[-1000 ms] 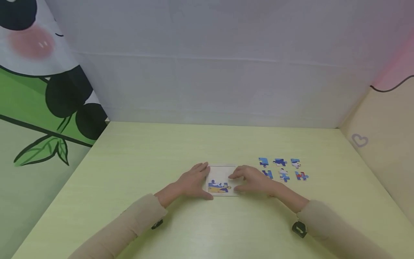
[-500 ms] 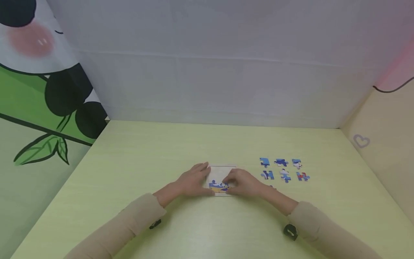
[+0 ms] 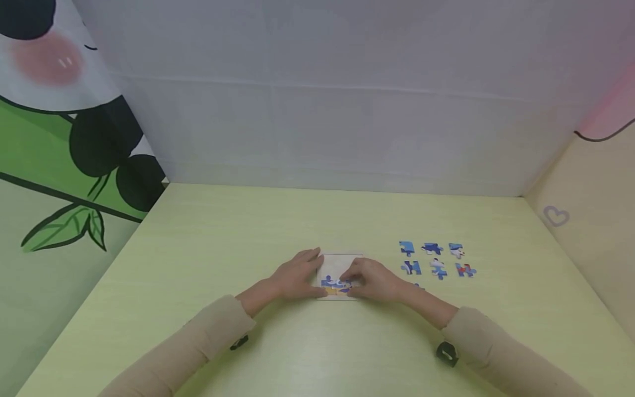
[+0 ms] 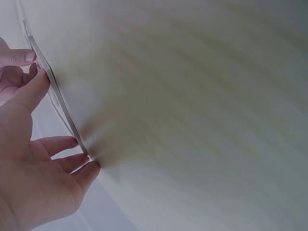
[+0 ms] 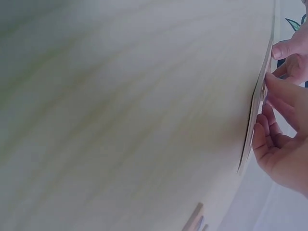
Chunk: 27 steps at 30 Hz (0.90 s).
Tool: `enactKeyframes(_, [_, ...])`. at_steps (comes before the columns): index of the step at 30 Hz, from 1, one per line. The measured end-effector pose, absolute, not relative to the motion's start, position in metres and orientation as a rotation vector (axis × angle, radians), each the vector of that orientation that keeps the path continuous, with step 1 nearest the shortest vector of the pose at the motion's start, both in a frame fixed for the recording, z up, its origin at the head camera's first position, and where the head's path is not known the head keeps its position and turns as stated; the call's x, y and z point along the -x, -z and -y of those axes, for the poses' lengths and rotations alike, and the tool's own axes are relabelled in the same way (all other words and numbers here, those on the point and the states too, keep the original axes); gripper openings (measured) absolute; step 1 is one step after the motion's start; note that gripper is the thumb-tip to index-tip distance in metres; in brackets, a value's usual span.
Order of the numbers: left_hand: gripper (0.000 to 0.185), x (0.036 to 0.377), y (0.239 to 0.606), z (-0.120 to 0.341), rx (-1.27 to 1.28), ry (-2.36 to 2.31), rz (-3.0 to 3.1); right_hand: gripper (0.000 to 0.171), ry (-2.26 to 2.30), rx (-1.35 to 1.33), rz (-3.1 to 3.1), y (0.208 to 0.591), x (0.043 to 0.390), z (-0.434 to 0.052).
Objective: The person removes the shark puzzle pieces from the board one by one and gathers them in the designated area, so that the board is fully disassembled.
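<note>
A small pale puzzle board (image 3: 341,263) lies on the table, with joined blue and yellow puzzle pieces (image 3: 328,284) along its near edge. My left hand (image 3: 296,275) rests at the board's left side, its fingers at the upper edge and its thumb at the near corner. In the left wrist view, the left fingertips (image 4: 86,168) touch the board's edge. My right hand (image 3: 374,280) pinches a puzzle piece (image 3: 343,288) on the board between thumb and fingers. Those fingers partly hide the piece. The right wrist view shows the right hand (image 5: 284,130) over the board's surface.
Several loose puzzle pieces (image 3: 437,268) lie in rows to the right of the board; one is partly behind the right wrist. A white wall (image 3: 342,138) stands behind the table (image 3: 223,231), with decorated panels at both sides.
My right hand has moved left from the board's right edge onto the joined pieces, its thumb and fingers closing on one. My left hand has stayed at the board's left side.
</note>
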<state>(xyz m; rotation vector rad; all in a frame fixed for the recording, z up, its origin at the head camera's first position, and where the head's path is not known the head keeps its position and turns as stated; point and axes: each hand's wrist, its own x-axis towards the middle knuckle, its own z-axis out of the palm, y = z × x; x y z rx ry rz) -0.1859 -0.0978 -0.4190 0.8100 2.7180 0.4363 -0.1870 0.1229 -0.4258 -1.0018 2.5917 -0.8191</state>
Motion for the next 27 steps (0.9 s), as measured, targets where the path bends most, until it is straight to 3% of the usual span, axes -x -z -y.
enactKeyframes(27, [0.078, 0.1862, 0.4204, 0.0935, -0.792, -0.444, -2.726, 0.031, 0.638, 1.152, -2.539, 0.4228, 0.197, -0.1261])
